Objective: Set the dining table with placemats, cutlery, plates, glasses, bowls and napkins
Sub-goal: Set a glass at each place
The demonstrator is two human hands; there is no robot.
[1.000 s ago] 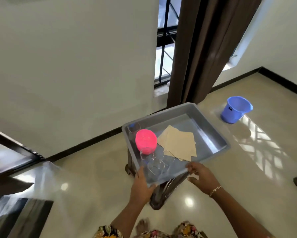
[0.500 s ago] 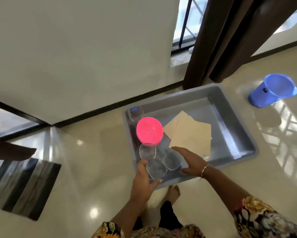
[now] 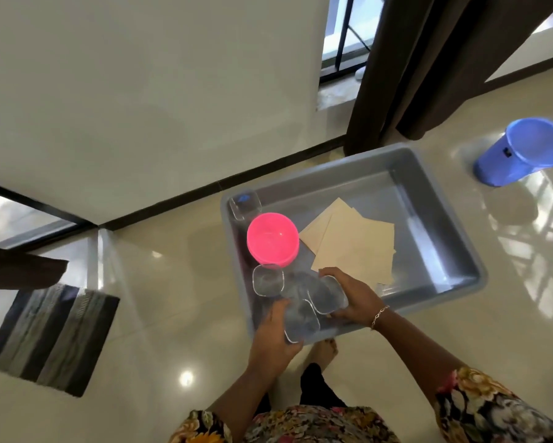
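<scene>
A grey plastic tub [image 3: 441, 225] stands in front of me. Inside it lie a pink bowl [image 3: 272, 238], several beige napkins [image 3: 355, 244] and clear square glasses. One glass [image 3: 245, 203] stands in the tub's far left corner, another glass [image 3: 268, 280] just below the bowl. My left hand [image 3: 273, 340] grips a clear glass [image 3: 300, 324] at the tub's near edge. My right hand [image 3: 351, 295] grips a second clear glass [image 3: 327, 297] beside it.
A blue plastic bucket [image 3: 521, 153] stands on the shiny floor to the right. Dark brown curtains [image 3: 428, 65] hang by a window behind the tub. A striped grey mat [image 3: 51, 334] lies on the floor at left, near a dark edge [image 3: 19, 273].
My view has tipped down over the tub. My hands went from the tub's near rim into the tub, and each has closed round a clear glass.
</scene>
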